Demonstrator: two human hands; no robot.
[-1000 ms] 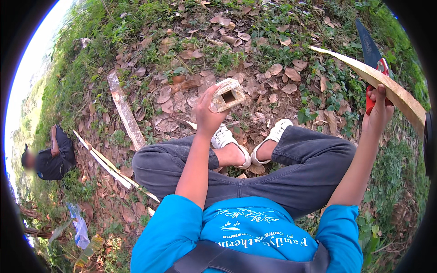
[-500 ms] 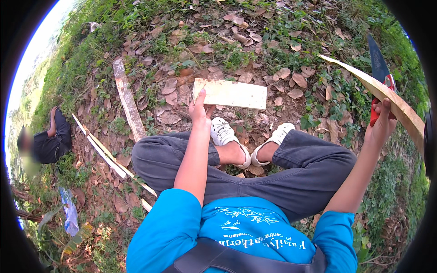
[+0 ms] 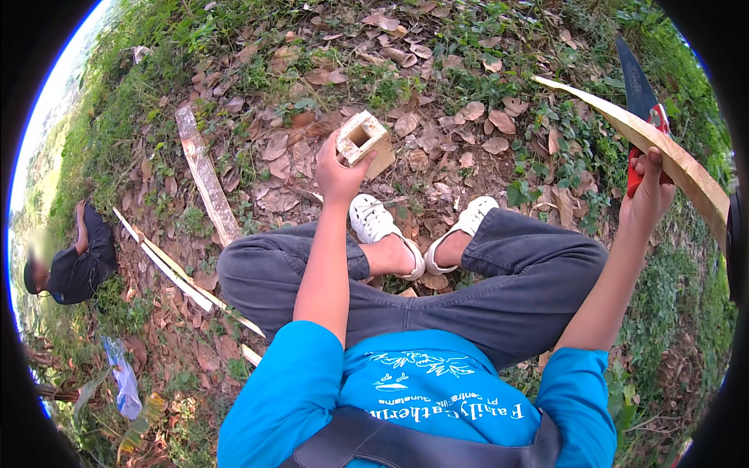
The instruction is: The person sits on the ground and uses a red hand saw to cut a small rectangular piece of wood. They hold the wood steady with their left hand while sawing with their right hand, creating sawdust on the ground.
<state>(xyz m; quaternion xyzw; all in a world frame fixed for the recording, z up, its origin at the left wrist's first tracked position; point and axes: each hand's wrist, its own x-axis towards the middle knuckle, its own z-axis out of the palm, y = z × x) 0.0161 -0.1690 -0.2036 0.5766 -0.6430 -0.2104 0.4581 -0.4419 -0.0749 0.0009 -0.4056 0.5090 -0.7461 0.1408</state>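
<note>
Leaf-strewn ground (image 3: 437, 168). Left hand (image 3: 339, 173), arm extended, curled round wooden block (image 3: 381, 157) just beyond white shoes (image 3: 374, 224); right hand (image 3: 649, 185), rightward of them, clenched on red-handled blade (image 3: 638, 87) and wood strip (image 3: 680, 165). Block since turned, hollow end showing.

Far-left person (image 3: 84, 257): face (image 3: 37, 267) blurred. Long wood strip (image 3: 624, 123) loses its lower end at dark right rim. Red-handled saw (image 3: 638, 82) partly hidden behind strip and right hand (image 3: 646, 195).

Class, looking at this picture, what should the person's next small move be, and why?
Probably lay the long wooden strip down: the right hand seems to hold it together with the red-handled bladed tool, while the left hand holds the hollow wooden box, so neither hand looks free.
</note>
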